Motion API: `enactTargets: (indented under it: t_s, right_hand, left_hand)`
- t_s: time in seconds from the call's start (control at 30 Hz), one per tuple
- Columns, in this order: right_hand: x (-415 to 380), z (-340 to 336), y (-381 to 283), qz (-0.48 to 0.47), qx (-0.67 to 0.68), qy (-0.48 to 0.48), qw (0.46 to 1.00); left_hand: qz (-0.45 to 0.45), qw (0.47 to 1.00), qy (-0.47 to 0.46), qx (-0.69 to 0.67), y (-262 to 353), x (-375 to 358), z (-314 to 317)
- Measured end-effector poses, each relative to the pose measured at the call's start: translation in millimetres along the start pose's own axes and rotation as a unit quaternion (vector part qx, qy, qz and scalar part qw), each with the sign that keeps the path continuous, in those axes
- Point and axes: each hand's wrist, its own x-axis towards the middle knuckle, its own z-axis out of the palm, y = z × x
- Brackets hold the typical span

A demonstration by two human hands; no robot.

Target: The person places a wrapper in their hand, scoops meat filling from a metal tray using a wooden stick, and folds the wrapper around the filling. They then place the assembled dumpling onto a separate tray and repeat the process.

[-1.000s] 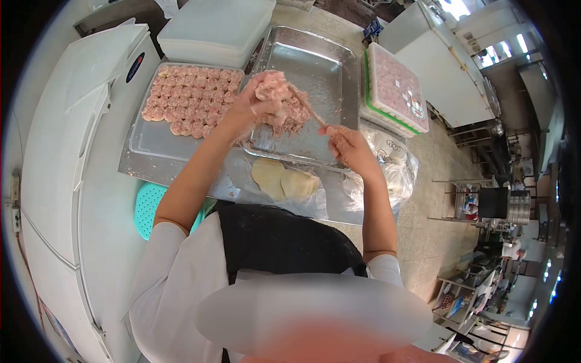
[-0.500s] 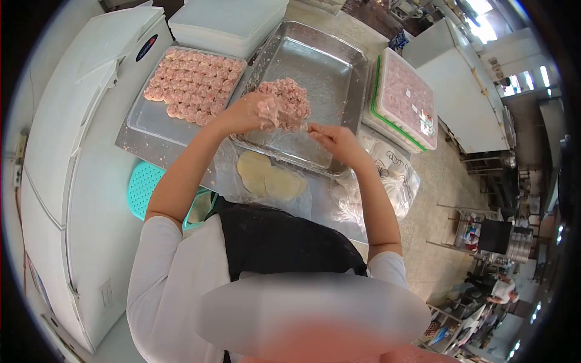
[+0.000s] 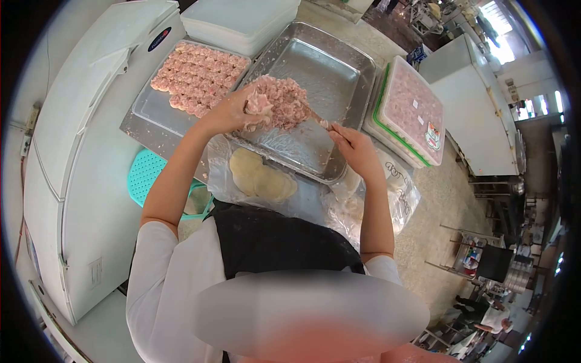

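Observation:
My left hand [image 3: 231, 114] is curled around a meat-filled dumpling [image 3: 259, 106] at the near left side of a deep metal tray [image 3: 339, 158]. Beside it, a mound of pink ground meat [image 3: 283, 100] lies in that tray. A thin spatula [image 3: 318, 118] is gripped by my right hand [image 3: 358, 151], its far end touching the meat. Round pale dough wrappers [image 3: 263, 175] lie overlapping on plastic in front of me. Rows of open-topped meat dumplings [image 3: 203, 75] fill much of a white tray [image 3: 158, 109] to the left.
Stacked white trays [image 3: 239, 18] stand at the back left. On the right are a lidded box of meat-coloured pieces [image 3: 408, 109] and plastic bags [image 3: 393, 199]. A white freezer [image 3: 103, 151] borders the left, with a turquoise basket [image 3: 145, 178] below. Another person [image 3: 495, 317] is far off.
My right hand has moved slightly right and away from my left, drawing the spatula back, so more of it shows. My left hand has shifted slightly up and left. The camera view has shifted a little.

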Motion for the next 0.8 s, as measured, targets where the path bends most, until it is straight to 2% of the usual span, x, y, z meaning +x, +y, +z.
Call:
enactTargets:
  t_s: [0.03, 0.07, 0.1, 0.13, 0.17, 0.2, 0.27, 0.3, 0.33, 0.37, 0.4, 0.47, 0.5, 0.57, 0.63, 0.67, 0.77, 0.8]
  right_hand:
    - [-2.9, -4.4, -2.3, -0.005, 0.145, -0.008, 0.989]
    - [-1.9, 0.5, -6.0, -0.006, 0.146, -0.008, 0.989]
    - [-1.0, 10.2, -13.4, -0.053, 0.145, -0.015, 0.988]
    - [-1.4, 17.0, -17.9, -0.099, 0.144, -0.022, 0.984]
    - [0.1, 22.2, -15.2, -0.098, 0.143, -0.020, 0.985]
    - [4.8, 26.5, -14.9, -0.107, 0.151, -0.025, 0.982]
    - [5.6, 21.9, -17.4, -0.122, 0.156, -0.031, 0.980]
    - [0.9, 5.9, -33.5, -0.106, 0.022, -0.001, 0.994]
    - [-2.6, -1.7, -44.4, -0.088, -0.112, 0.031, 0.989]
    - [-5.0, 4.1, -49.2, -0.088, -0.112, 0.031, 0.989]
    - [-7.8, 13.2, -54.5, -0.103, -0.113, 0.036, 0.988]
    - [-10.5, 14.9, -61.3, -0.113, -0.117, 0.045, 0.986]
    - [-8.0, 4.9, -61.7, -0.118, -0.120, 0.037, 0.985]
    - [-7.3, -10.6, -70.0, -0.125, -0.126, 0.033, 0.984]
    - [-15.0, -16.6, -83.7, -0.102, -0.057, 0.024, 0.993]
    - [-15.6, -6.2, -93.8, -0.098, -0.060, 0.027, 0.993]
    - [-9.9, 25.5, -124.6, -0.109, -0.075, 0.032, 0.991]
    - [-4.9, 25.3, -130.6, -0.113, -0.075, 0.026, 0.990]
  left_hand:
    - [0.081, 0.993, 0.020, 0.079, -1.4, 0.4, 0.5]
    - [0.159, 0.974, 0.038, 0.158, -4.1, -0.4, 0.8]
    - [0.159, 0.974, 0.037, 0.159, -11.0, 2.5, 0.6]
    - [0.196, 0.964, 0.003, 0.179, -18.3, 8.2, 0.5]
    - [0.235, 0.951, -0.032, 0.198, -24.9, 12.2, 0.3]
    - [0.237, 0.951, -0.032, 0.197, -20.9, 10.9, 1.0]
    - [0.145, 0.957, -0.043, 0.247, -11.9, 6.0, -1.3]
    - [0.147, 0.957, -0.039, 0.248, -16.5, 3.2, -1.7]
    - [0.117, 0.969, 0.005, 0.219, -24.7, 0.4, -0.4]
    - [0.087, 0.977, 0.046, 0.187, -31.8, -2.0, -0.9]
    - [0.088, 0.978, 0.044, 0.186, -27.0, -2.9, -3.8]
    - [0.088, 0.978, -0.059, 0.180, -14.6, -1.2, -9.9]
    - [0.094, 0.978, -0.061, 0.177, -22.4, -2.4, -11.3]
    - [0.131, 0.977, 0.044, 0.164, -47.9, -5.0, -16.9]
    - [0.147, 0.979, 0.007, 0.144, -52.8, -2.8, -27.1]
    - [0.158, 0.980, -0.027, 0.121, -55.9, -2.3, -31.7]
    - [0.214, 0.966, -0.085, 0.119, -11.8, -28.3, -56.3]
    - [0.217, 0.965, -0.083, 0.118, -14.6, -33.0, -65.3]
